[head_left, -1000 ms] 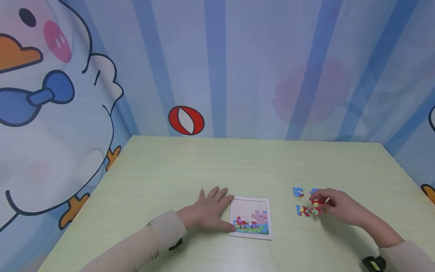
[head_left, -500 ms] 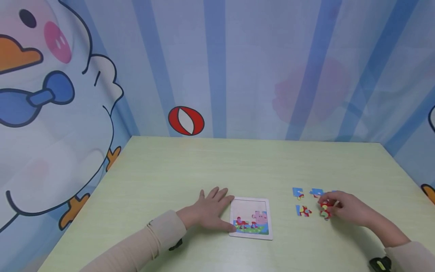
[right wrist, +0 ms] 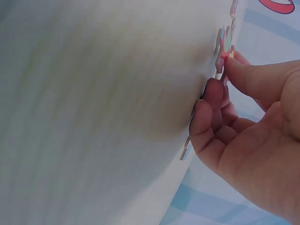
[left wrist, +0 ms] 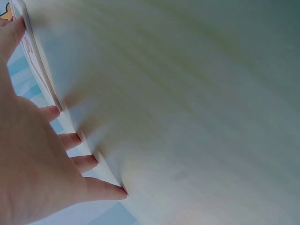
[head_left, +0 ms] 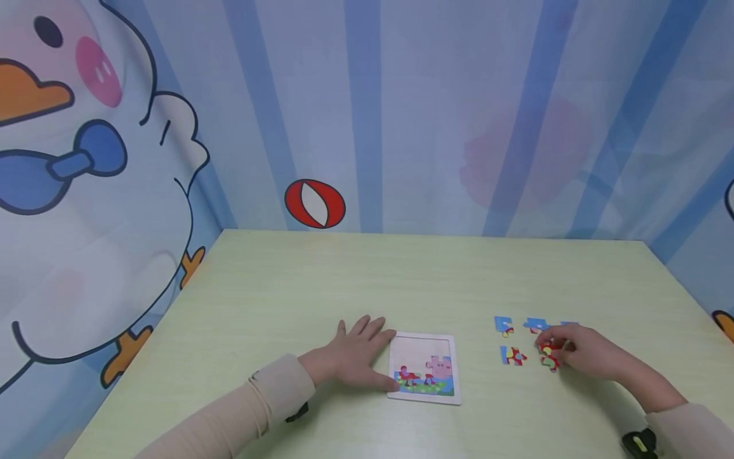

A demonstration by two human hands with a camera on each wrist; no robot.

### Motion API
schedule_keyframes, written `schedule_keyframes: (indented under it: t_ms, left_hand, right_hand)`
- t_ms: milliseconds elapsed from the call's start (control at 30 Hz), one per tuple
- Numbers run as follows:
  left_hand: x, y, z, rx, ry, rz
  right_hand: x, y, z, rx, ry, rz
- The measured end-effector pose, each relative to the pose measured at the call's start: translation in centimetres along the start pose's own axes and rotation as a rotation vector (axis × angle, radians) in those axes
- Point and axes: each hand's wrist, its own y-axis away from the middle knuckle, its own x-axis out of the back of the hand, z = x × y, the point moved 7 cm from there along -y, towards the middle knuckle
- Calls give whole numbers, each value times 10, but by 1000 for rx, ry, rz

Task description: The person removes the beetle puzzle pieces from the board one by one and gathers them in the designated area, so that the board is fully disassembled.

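At the puzzle tray [head_left: 413, 350], the left hand [head_left: 355, 360] lies spread; the right hand [head_left: 590, 350] apparently pinches a red piece [head_left: 548, 361]. Edges only, gently!

"How's the puzzle board [head_left: 414, 349] from where you sit?"
"I see it flat and pale-rimmed, fitted pieces [head_left: 441, 366] along the bottom, a pink pig's face at right, pale backing above."
"Loose pieces [head_left: 501, 324]?"
"I count four right of it, one partly hidden, plus a red-and-yellow piece [head_left: 550, 361] pinched in the right hand [head_left: 592, 352]."
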Motion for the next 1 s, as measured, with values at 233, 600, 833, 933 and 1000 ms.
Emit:
schedule_keyframes:
  t_ms: [233,600,833,933,1000]
  left_hand:
    - [1,0,0,0,-3,-2]
    - [-3,-2,-2,5,-9,-4]
    - [-1,0,0,6,-3,-2]
    - [0,1,1,7,-6,-2]
    - [0,1,1,8,-8,-1]
  right_hand:
    - [0,-2,-2,5,24,-2]
    - [3,-2,-2,2,-13,-10]
    - [8,-1,-20,20,-79,2]
    - [10,-3,-30,49,-59,22]
    - [10,-4,-38,70,-58,28]
